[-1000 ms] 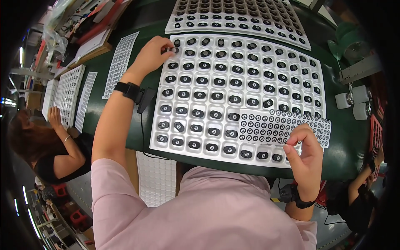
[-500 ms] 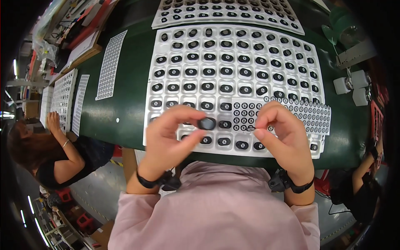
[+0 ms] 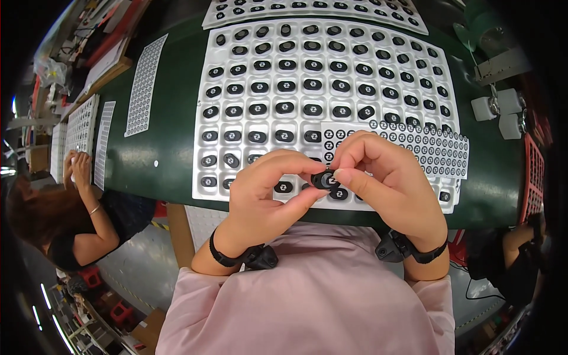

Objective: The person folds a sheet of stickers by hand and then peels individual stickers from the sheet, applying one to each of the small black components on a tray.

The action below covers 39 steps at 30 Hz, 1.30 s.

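Observation:
My left hand (image 3: pixel 260 195) pinches a small black oval casing (image 3: pixel 320 179) by its side, between thumb and fingertips. My right hand (image 3: pixel 393 177) meets it there, thumb and forefinger closed at a small round sticker (image 3: pixel 332 181) with a pale mark, against the casing's upper face. Whether the sticker lies fully flat I cannot tell, as the fingertips cover part of it. Both hands hover over the near edge of a white moulded tray (image 3: pixel 204 190) filled with similar black casings, many bearing pale marks. A sheet of round stickers (image 3: pixel 441 155) lies across the tray's right front.
Another filled tray (image 3: pixel 319 8) stands behind. Two sticker sheets (image 3: pixel 145 89) (image 3: pixel 105 145) lie on the green table (image 3: pixel 171 160) to the left. A co-worker's hands (image 3: pixel 80 165) are at a tray far left. White blocks (image 3: pixel 486 109) and a red basket (image 3: pixel 533 177) stand right.
My hands have come together. The right hand moved left from the sticker sheet with the sticker, and the left hand brought the casing right to meet it.

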Each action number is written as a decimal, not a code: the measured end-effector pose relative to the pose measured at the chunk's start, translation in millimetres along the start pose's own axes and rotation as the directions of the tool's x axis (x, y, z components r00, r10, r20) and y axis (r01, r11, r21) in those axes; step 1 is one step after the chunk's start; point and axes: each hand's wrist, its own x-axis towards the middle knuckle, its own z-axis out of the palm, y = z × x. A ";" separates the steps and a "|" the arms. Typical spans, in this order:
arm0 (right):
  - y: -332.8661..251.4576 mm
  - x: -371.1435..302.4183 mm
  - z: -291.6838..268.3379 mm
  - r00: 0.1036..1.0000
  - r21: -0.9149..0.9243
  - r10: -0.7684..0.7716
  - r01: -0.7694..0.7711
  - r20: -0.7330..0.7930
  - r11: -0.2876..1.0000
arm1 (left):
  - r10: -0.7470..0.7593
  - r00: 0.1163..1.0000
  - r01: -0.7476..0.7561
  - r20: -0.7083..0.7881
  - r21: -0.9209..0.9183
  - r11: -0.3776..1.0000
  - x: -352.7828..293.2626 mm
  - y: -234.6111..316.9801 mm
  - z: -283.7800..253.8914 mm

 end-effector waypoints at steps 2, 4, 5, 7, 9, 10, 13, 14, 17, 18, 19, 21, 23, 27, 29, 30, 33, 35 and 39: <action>-2.9 0.2 0.2 0.999 -0.028 0.033 -0.033 0.023 0.999 | 0.008 1.000 -0.008 -0.002 0.003 1.000 0.6 0.1 0.1; -4.8 0.0 0.9 0.999 -0.025 0.038 -0.038 0.019 0.999 | 0.029 1.000 -0.029 -0.001 0.030 0.999 0.9 0.3 0.1; -5.6 0.0 1.2 0.999 -0.023 0.041 -0.041 0.013 0.999 | 0.040 0.999 -0.040 0.000 0.044 0.998 1.0 0.5 0.1; -5.8 0.1 1.3 0.999 -0.021 0.045 -0.045 0.009 0.999 | 0.041 0.999 -0.041 0.003 0.052 0.998 1.0 0.8 -0.4; -5.5 0.4 0.7 0.999 -0.054 0.031 -0.030 0.015 0.998 | 0.048 0.999 -0.048 0.008 0.069 0.996 0.9 1.0 -0.9; -5.4 0.5 0.6 1.000 -0.070 0.024 -0.023 0.018 0.997 | 0.047 0.999 -0.047 0.007 0.069 0.996 0.9 0.9 -1.0; -5.7 0.2 1.8 1.000 -0.074 0.017 -0.016 0.006 0.997 | 0.068 0.998 -0.068 0.000 0.087 0.994 0.8 1.0 -0.4; -5.7 0.1 2.3 1.000 -0.076 0.013 -0.013 0.000 0.997 | 0.068 0.998 -0.067 0.000 0.086 0.994 0.7 1.3 -0.2; -4.1 -0.3 4.6 1.000 -0.088 -0.014 0.012 -0.020 0.996 | 0.081 0.997 -0.079 -0.009 0.089 0.993 0.9 2.4 0.3; -3.7 -0.4 5.3 0.999 -0.095 -0.028 0.025 -0.029 0.995 | 0.080 0.997 -0.079 -0.009 0.090 0.993 0.9 2.5 0.3; -3.4 -0.5 5.8 0.999 -0.094 -0.028 0.025 -0.029 0.995 | 0.085 0.996 -0.083 -0.009 0.095 0.992 0.9 2.5 0.3; -2.6 -0.6 6.8 0.999 -0.114 -0.039 0.034 -0.039 0.993 | 0.092 0.996 -0.091 -0.007 0.106 0.990 0.6 2.4 0.2; -2.4 -1.2 7.3 0.998 -0.126 -0.044 0.038 -0.046 0.991 | 0.090 0.996 -0.088 -0.008 0.105 0.991 1.1 3.2 0.8; -0.3 -2.0 9.1 0.995 -0.131 -0.079 0.070 -0.067 0.989 | 0.088 0.996 -0.087 -0.013 0.105 0.991 0.6 2.4 2.1; 0.5 -2.3 9.6 0.992 -0.154 -0.099 0.086 -0.077 0.984 | 0.099 0.995 -0.096 -0.024 0.109 0.989 -0.1 1.2 2.6; 0.8 -2.5 10.0 0.991 -0.166 -0.108 0.094 -0.081 0.982 | 0.098 0.995 -0.095 -0.024 0.109 0.989 -0.4 1.2 2.7; 0.1 -2.7 10.5 0.987 -0.208 -0.136 0.116 -0.083 0.971 | 0.100 0.995 -0.097 -0.026 0.107 0.990 -0.6 1.6 2.8; 0.2 -2.9 11.4 0.985 -0.228 -0.149 0.127 -0.083 0.965 | 0.100 0.995 -0.097 -0.028 0.107 0.990 -0.9 1.7 2.9; 2.1 -3.0 13.9 0.980 -0.263 -0.170 0.139 -0.100 0.955 | 0.099 0.994 -0.095 -0.035 0.107 0.990 -0.5 1.8 2.4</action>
